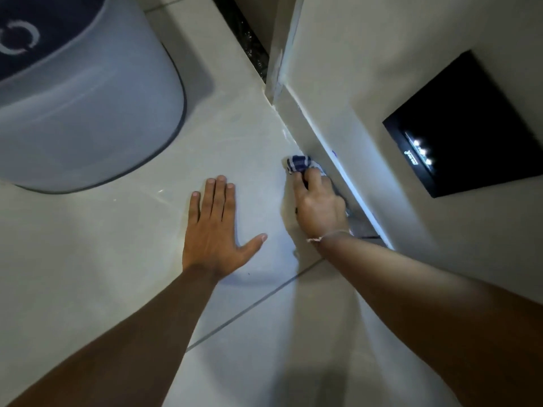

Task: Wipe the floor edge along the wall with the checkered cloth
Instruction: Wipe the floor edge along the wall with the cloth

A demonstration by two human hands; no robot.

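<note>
My right hand (pixel 318 202) is closed on a blue-and-white checkered cloth (pixel 299 163), pressing it onto the pale tiled floor right where it meets the wall's baseboard (pixel 329 148). Only the front bunch of the cloth shows past my fingers; the rest is under my palm. My left hand (pixel 214 227) lies flat on the floor (pixel 132 245) to the left, fingers spread, holding nothing. A thin thread band circles my right wrist.
A large grey rounded appliance (pixel 88 113) with a dark top stands on the floor at the upper left. A black switch panel (pixel 467 124) with small lights is set in the wall at right. A dark doorway gap (pixel 246 39) lies beyond the wall corner.
</note>
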